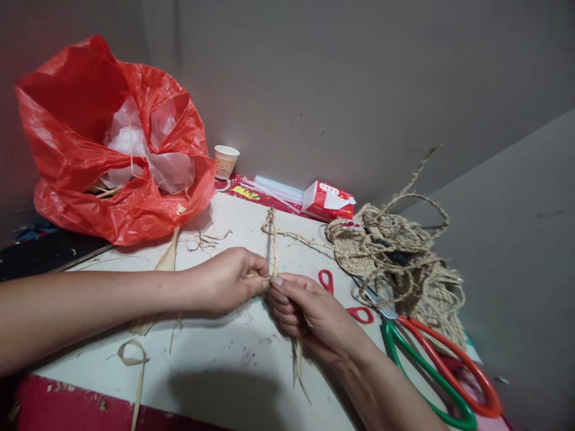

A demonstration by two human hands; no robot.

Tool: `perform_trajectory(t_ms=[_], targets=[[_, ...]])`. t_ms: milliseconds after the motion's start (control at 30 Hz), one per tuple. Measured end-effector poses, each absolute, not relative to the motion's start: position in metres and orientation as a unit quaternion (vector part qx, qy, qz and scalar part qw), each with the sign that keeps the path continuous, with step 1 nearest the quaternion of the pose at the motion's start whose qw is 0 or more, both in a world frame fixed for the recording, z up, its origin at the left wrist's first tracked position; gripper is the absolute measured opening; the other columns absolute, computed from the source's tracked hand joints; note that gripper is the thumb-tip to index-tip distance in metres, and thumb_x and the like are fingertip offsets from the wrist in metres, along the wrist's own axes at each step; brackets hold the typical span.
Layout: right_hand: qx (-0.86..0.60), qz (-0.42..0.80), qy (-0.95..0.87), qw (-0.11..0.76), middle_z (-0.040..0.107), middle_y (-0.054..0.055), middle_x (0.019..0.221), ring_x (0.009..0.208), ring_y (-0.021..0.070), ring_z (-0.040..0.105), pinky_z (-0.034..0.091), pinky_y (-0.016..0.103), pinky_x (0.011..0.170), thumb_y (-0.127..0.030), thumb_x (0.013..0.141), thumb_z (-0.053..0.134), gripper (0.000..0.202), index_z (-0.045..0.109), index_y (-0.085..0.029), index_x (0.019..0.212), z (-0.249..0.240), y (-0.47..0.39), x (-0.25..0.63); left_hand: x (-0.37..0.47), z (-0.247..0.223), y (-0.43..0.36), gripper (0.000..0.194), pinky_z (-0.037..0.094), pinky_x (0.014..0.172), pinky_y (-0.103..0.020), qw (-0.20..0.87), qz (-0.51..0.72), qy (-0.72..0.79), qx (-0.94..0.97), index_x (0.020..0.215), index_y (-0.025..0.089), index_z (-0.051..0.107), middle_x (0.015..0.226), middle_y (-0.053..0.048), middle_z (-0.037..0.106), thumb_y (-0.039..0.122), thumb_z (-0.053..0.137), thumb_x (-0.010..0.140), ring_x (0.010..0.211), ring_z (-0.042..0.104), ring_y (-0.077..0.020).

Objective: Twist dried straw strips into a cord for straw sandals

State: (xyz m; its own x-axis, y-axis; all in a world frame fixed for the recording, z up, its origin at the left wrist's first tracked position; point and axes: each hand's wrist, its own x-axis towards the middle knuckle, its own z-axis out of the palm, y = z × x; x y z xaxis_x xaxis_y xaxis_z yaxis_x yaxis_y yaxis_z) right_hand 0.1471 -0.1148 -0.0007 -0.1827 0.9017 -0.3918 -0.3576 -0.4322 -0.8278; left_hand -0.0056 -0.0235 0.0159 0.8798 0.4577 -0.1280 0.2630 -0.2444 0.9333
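A thin braided straw cord (275,248) runs down the white board to my hands, its upper end looped over a small upright piece that I cannot make out. My left hand (229,280) comes in from the left, thumb and fingers pinched on a strand at the cord's lower end. Touching its fingertips, my right hand (309,308) is closed around the cord, thumb on top. Loose straw ends (299,365) hang below the right hand. From the loop, more cord leads right to a heap of braided straw rope (404,257), partly coiled flat.
Large scissors with green and orange handles (392,347) lie at right, beside small red-handled scissors (360,315). An open red plastic bag (58,206) stands at left, near flat straw strips (167,260). Behind are a paper cup (226,161), a tissue pack (324,200) and grey walls.
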Motion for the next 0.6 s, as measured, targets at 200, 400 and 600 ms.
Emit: perform_trajectory(t_ms=[200, 400, 600], targets=[[-0.554, 0.623, -0.288, 0.471, 0.031, -0.009, 0.041, 0.035, 0.0037, 0.019, 0.011, 0.021, 0.037, -0.039, 0.080, 0.058, 0.039, 0.041, -0.018, 0.052, -0.004, -0.117, 0.137, -0.007, 0.022, -0.026, 0.025, 0.026, 0.048, -0.021, 0.367, 0.082, 0.243, 0.894, 0.064, 0.017, 0.052, 0.054, 0.003, 0.044, 0.025, 0.040, 0.084, 0.049, 0.037, -0.0091], [-0.580, 0.573, -0.295, 0.498, 0.029, -0.009, 0.041, 0.038, 0.0051, 0.019, 0.012, 0.022, 0.038, -0.040, 0.077, 0.061, 0.040, 0.039, -0.019, 0.052, -0.011, -0.124, 0.125, -0.013, 0.011, -0.048, 0.013, 0.028, 0.044, -0.026, 0.087, 0.087, 0.163, 0.979, 0.082, 0.015, 0.054, 0.062, -0.003, 0.059, 0.015, 0.041, 0.079, 0.048, 0.050, -0.0166], [-0.548, 0.577, -0.259, 0.547, 0.032, -0.009, 0.043, 0.040, 0.0054, 0.020, 0.015, 0.021, 0.039, -0.040, 0.078, 0.062, 0.037, 0.043, -0.018, 0.055, -0.018, -0.127, 0.114, -0.016, 0.009, -0.059, 0.016, 0.037, 0.042, -0.030, -0.072, 0.119, 0.094, 0.986, 0.082, 0.013, 0.053, 0.064, -0.006, 0.059, 0.008, 0.045, 0.069, 0.049, 0.055, -0.0201]])
